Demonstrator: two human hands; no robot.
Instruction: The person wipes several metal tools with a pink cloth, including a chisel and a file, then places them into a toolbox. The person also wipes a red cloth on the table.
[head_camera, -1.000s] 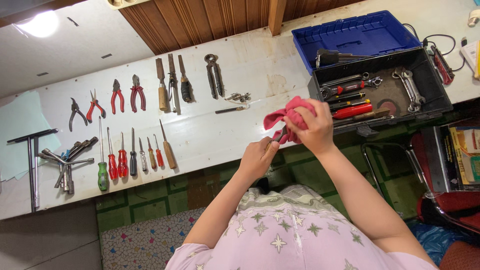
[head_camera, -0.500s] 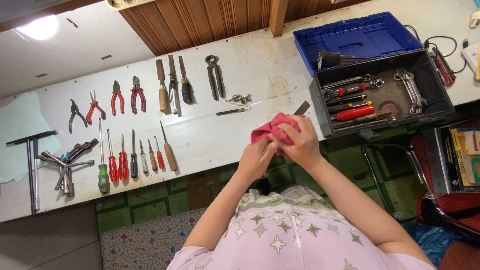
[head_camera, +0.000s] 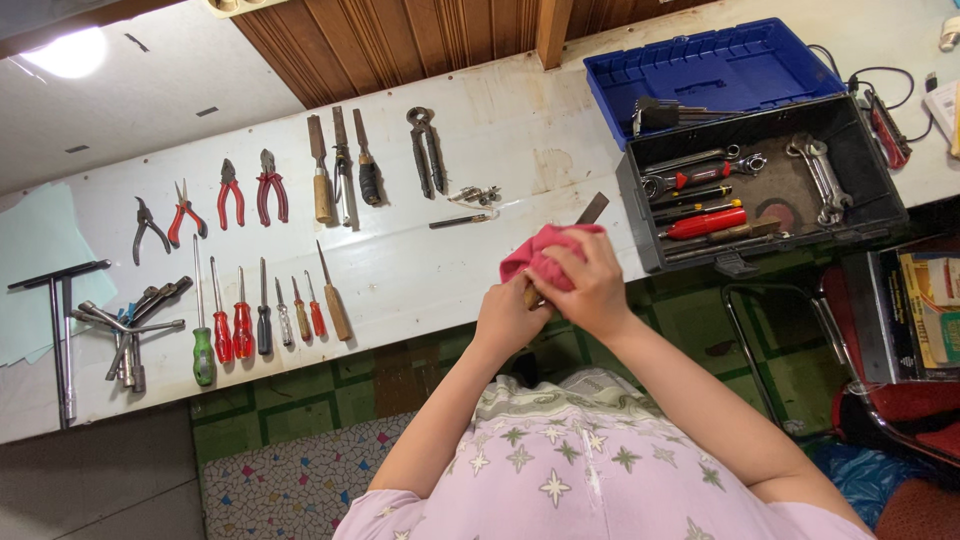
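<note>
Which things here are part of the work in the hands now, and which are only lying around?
In hand:
pink cloth
flat-bladed tool
left hand
right hand

Lying about:
pliers
screwdrivers
toolbox
pincers

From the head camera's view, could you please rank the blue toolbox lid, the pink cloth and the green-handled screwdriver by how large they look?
1. Blue toolbox lid, clearly the largest.
2. Pink cloth, bunched between both hands and nearer the camera, so its rank is unsure.
3. Green-handled screwdriver: long but very thin, so it covers the least area.
</note>
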